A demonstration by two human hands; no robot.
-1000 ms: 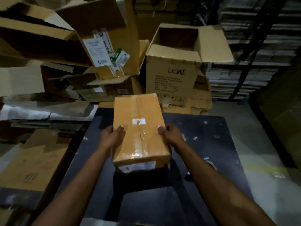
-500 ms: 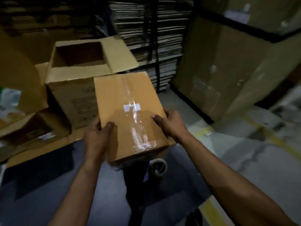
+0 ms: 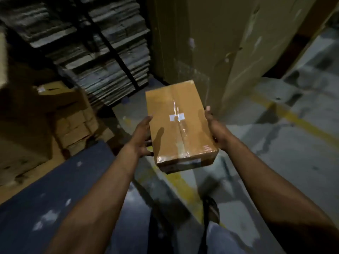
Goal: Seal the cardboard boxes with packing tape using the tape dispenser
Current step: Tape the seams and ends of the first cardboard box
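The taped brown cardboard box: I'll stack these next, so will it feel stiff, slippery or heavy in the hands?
The taped brown cardboard box probably stays stiff: its edges look square. Likely light, since the left hand and right hand carry it by the sides. The glossy tape may be slippery.

Held up off every surface between left hand and right hand, the box fills the gap between the fingers. Beyond the fingertips, close ahead, a tall cardboard wall blocks the way. Ahead-left of the left fingers, stacked flat cardboard and low cartons. Open concrete floor to the right of the right fingers and below both hands; dark table down-left of the left wrist.
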